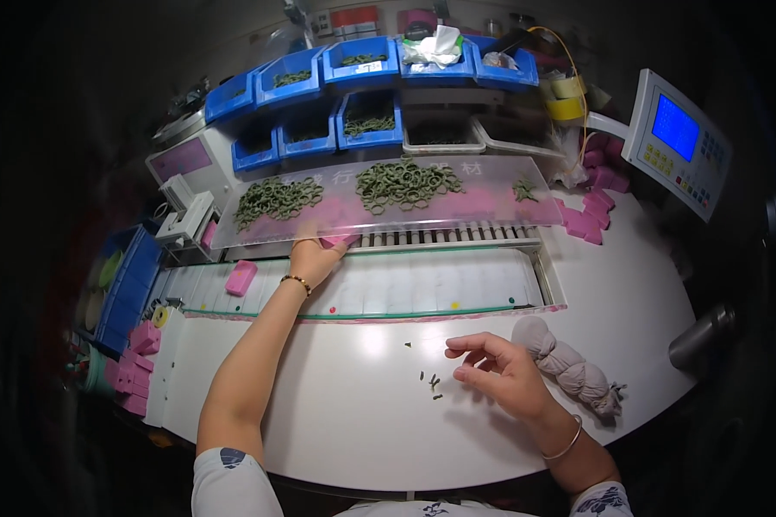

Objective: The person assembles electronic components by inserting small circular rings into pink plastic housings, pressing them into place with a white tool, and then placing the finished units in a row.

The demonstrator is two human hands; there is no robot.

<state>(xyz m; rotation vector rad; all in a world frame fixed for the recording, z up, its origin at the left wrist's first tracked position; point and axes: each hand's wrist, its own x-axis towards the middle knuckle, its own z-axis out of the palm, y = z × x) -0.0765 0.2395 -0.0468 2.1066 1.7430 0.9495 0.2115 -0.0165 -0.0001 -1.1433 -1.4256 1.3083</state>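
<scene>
My left hand (316,261) reaches to the front edge of the clear shelf (336,226), its fingers partly hidden beneath it. The hand closes on a small pink box (340,240) at that edge. Another pink box (240,277) rests on the pale conveyor strip (388,286), left of my forearm. Over the white table my right hand (497,366) hovers with thumb and fingers apart, holding nothing. Several small green bits (434,381) lie just left of it. A twisted grey cloth (571,366) lies to its right.
Piles of green curled rings (405,183) lie on the clear shelf. Blue bins (362,73) stand in two rows behind. A control panel with a blue screen (677,142) leans in at right. Pink boxes (131,379) are stacked at left; a dark cylinder (701,338) stands at right.
</scene>
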